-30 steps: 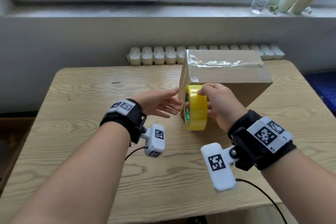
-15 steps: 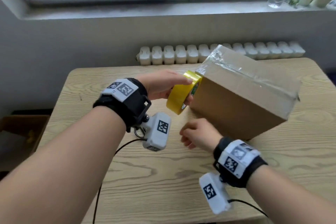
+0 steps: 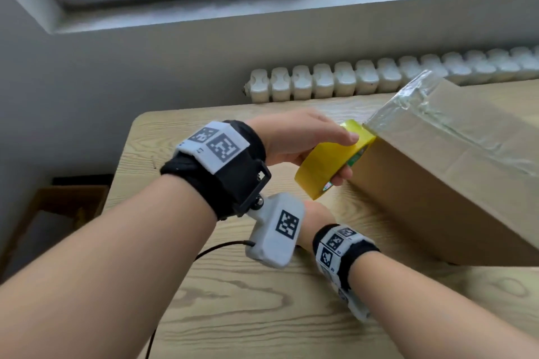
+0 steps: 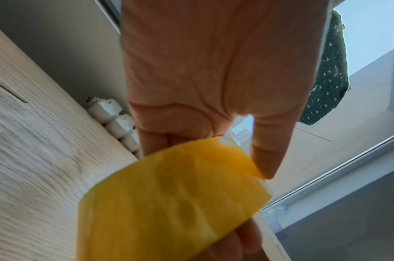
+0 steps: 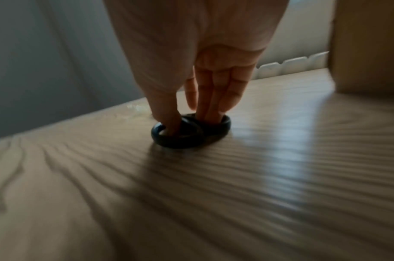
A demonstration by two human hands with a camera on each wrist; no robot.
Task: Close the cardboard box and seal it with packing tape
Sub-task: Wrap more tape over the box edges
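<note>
Clamped the tape roll [image 3: 326, 166] in the left hand [image 3: 294, 137], thumb over its rim, fingers curled beneath. Pressed it against the cardboard box [image 3: 437, 183] just beyond the fingertips, likely to hold the strip taut off the taped top edge. Threaded thumb and fingers of the right hand [image 5: 191, 53] into the loops of black scissors [image 5: 189, 130] lying on the table [image 3: 262, 315] below the roll, presumably readying the cut. A second earlier, held the roll in the right hand, the left spread beside it. Since swapped hands and turned the box.

A wooden table [image 3: 262, 315] stands before a white radiator [image 3: 344, 81] under the windowsill [image 3: 262, 6].
</note>
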